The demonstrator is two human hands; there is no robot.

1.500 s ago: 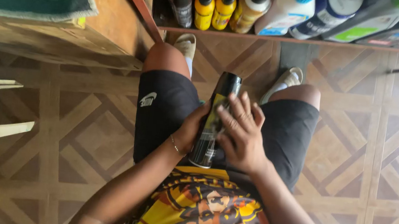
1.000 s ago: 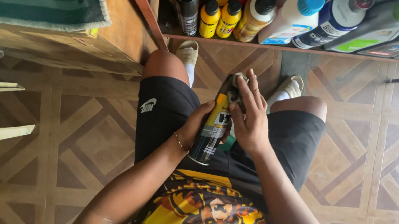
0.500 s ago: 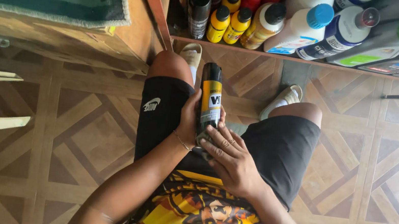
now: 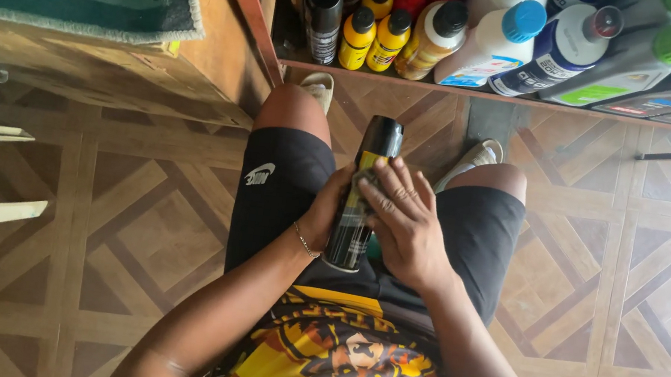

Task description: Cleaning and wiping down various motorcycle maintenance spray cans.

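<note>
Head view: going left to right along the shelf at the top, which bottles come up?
Black spray cans → small yellow bottles → amber bottle with black cap → white bottle with blue cap → grey bottle with green cap.
</note>
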